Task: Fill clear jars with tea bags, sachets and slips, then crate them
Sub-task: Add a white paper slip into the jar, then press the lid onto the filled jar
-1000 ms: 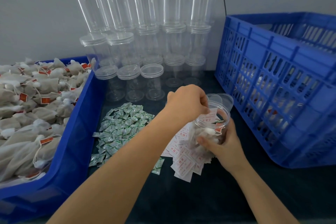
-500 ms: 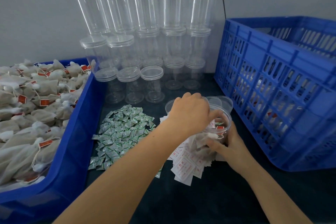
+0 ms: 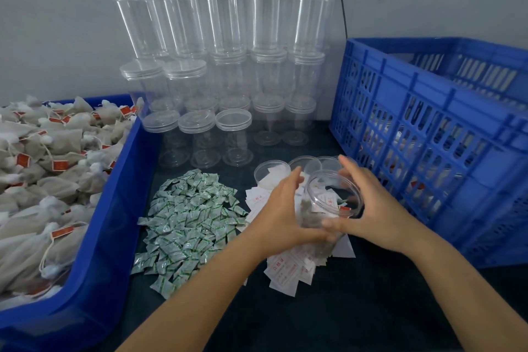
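Head view, looking down on a dark table [image 3: 357,308]. Both hands hold one clear jar [image 3: 333,203], tilted with its open mouth toward the camera, above the pile of white slips [image 3: 285,268]. Left hand [image 3: 281,217] cups the jar's left side, fingers curled round its lower wall; right hand [image 3: 371,206] grips the right side, fingers arched over the rim and thumb beneath. Inside the jar lie tea bags with red tags and a printed slip; motion blur hides finer detail. Loose clear lids [image 3: 271,170] lie just behind the jar, open side up. Green-and-white sachets [image 3: 188,223] form a heap to the left of the slips, touching their edge. A blue bin [image 3: 114,223] at far left holds piled tea bags [image 3: 43,168]. Empty jars [image 3: 223,71], most lidded, stand stacked in tiers against the grey wall [image 3: 57,23]. A blue slatted crate [image 3: 428,137] stands at right, just beside the right hand; filled jars show dimly through its slats.
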